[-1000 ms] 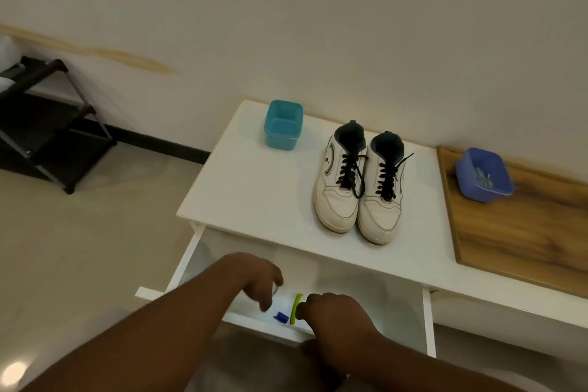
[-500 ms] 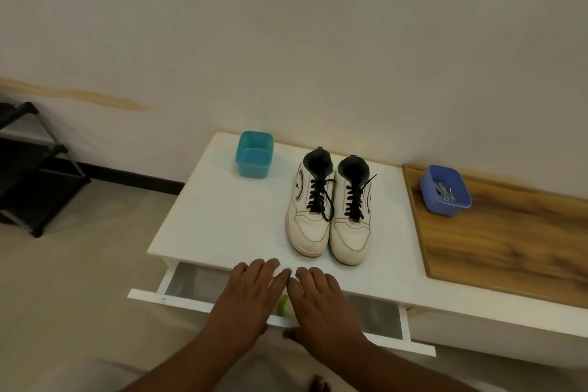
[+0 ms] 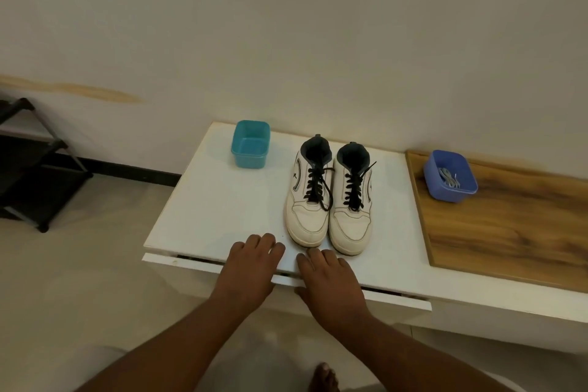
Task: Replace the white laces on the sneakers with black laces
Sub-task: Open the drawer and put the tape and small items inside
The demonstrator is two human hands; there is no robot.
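Item, as I see it: pair of white sneakers [image 3: 329,200] with black laces [image 3: 334,186], side by side on the white surface [image 3: 222,207]; left hand [image 3: 251,267] and right hand [image 3: 331,280] flat, fingers straight, pressing the drawer front [image 3: 286,278] just before the toes; teal tub [image 3: 250,144] behind left; blue tub [image 3: 450,176] with white laces [image 3: 448,177] on the wooden board [image 3: 509,226], right.

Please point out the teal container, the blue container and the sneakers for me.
teal container [image 3: 250,149]: head view, on its inner floor.
blue container [image 3: 463,192]: head view, on its front wall.
sneakers [image 3: 329,223]: head view, between the toe caps, on the left shoe's toe.
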